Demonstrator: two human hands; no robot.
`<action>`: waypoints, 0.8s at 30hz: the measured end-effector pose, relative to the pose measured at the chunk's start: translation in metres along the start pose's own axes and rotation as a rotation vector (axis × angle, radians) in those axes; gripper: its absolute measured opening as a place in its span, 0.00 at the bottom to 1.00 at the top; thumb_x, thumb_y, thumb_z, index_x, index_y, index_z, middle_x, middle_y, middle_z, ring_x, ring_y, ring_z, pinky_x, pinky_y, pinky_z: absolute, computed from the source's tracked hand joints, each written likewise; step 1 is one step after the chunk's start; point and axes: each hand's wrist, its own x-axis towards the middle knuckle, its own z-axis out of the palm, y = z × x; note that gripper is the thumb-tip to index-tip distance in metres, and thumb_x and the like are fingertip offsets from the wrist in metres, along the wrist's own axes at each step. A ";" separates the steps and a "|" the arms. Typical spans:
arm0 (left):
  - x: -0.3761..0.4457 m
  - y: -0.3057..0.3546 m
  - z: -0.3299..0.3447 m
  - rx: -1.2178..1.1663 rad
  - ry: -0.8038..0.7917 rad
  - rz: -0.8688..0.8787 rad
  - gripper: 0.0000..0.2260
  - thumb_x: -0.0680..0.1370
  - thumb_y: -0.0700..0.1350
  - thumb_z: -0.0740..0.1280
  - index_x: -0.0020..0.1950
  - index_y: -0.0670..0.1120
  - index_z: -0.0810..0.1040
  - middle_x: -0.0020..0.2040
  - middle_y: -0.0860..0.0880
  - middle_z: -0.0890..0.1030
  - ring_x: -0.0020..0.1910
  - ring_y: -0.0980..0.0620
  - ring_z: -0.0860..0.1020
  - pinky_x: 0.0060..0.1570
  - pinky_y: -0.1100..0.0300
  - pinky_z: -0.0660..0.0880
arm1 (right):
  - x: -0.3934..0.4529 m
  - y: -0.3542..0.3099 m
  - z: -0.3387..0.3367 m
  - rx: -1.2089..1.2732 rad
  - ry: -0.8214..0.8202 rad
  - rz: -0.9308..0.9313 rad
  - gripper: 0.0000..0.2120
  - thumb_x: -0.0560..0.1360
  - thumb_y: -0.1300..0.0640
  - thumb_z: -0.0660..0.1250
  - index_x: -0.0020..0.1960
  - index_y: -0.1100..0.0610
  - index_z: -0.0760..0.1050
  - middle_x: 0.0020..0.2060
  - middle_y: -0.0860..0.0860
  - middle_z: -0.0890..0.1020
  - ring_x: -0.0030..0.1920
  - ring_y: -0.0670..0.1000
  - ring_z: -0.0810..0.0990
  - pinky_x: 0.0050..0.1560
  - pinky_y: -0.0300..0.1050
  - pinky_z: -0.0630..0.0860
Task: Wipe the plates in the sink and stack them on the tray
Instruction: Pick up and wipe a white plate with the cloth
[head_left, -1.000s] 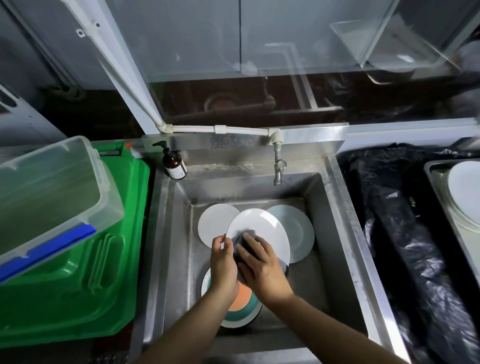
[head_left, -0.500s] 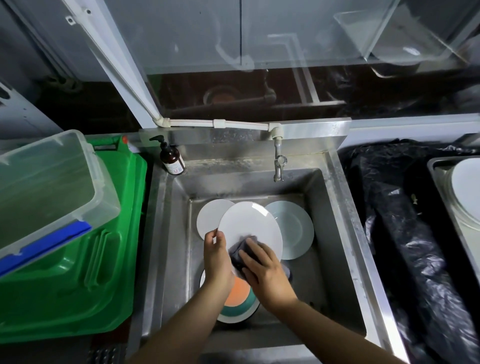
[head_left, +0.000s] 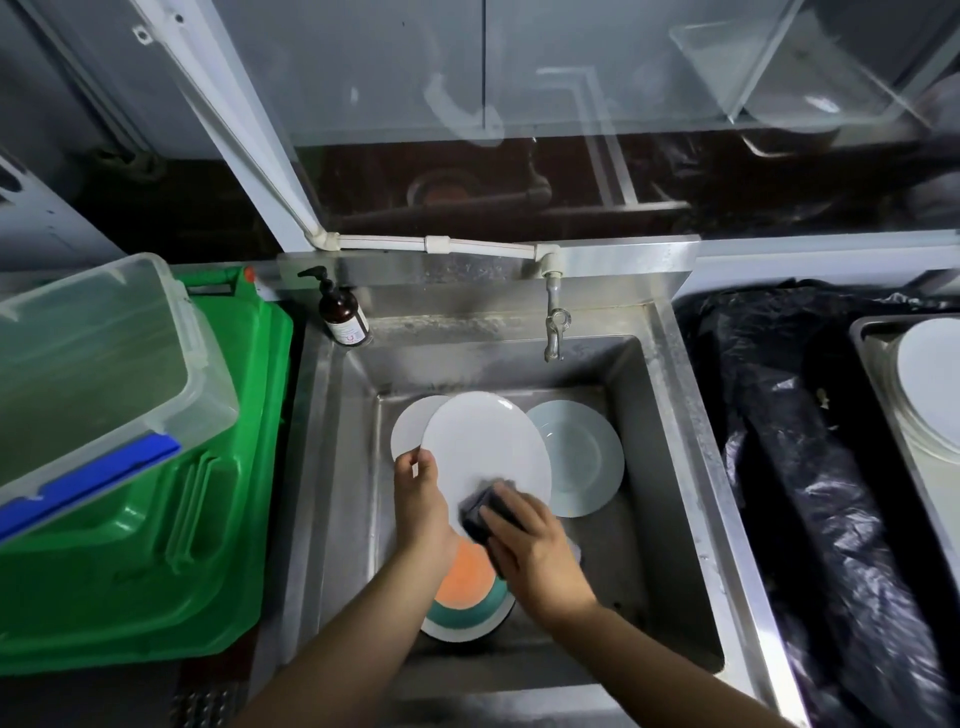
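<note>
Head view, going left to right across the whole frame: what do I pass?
Clear bin → green crate → soap bottle → sink → black bag → tray

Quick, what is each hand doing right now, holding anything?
Left hand: grips the edge of the white plate, tilting it up over the sink.
Right hand: fingers curled on a dark sponge, pressing it against that plate.
</note>
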 end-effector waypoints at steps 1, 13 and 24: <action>-0.003 0.003 0.003 -0.007 -0.006 -0.012 0.05 0.80 0.58 0.62 0.46 0.62 0.76 0.60 0.47 0.79 0.61 0.41 0.78 0.65 0.37 0.74 | -0.004 -0.007 0.002 0.015 0.006 -0.028 0.15 0.79 0.54 0.62 0.61 0.55 0.81 0.67 0.55 0.77 0.62 0.58 0.76 0.63 0.50 0.77; -0.016 -0.006 0.004 -0.083 -0.045 -0.105 0.04 0.83 0.47 0.62 0.54 0.48 0.74 0.52 0.38 0.81 0.48 0.40 0.82 0.47 0.48 0.80 | 0.045 -0.025 -0.003 0.053 0.084 -0.052 0.18 0.81 0.50 0.58 0.56 0.57 0.83 0.59 0.57 0.81 0.52 0.60 0.79 0.54 0.49 0.79; -0.011 -0.018 -0.004 0.101 -0.068 -0.030 0.06 0.85 0.49 0.60 0.49 0.52 0.72 0.50 0.46 0.78 0.48 0.45 0.76 0.50 0.51 0.74 | 0.071 0.011 0.011 0.029 -0.105 0.162 0.17 0.80 0.53 0.59 0.66 0.49 0.78 0.68 0.51 0.75 0.60 0.62 0.73 0.63 0.53 0.73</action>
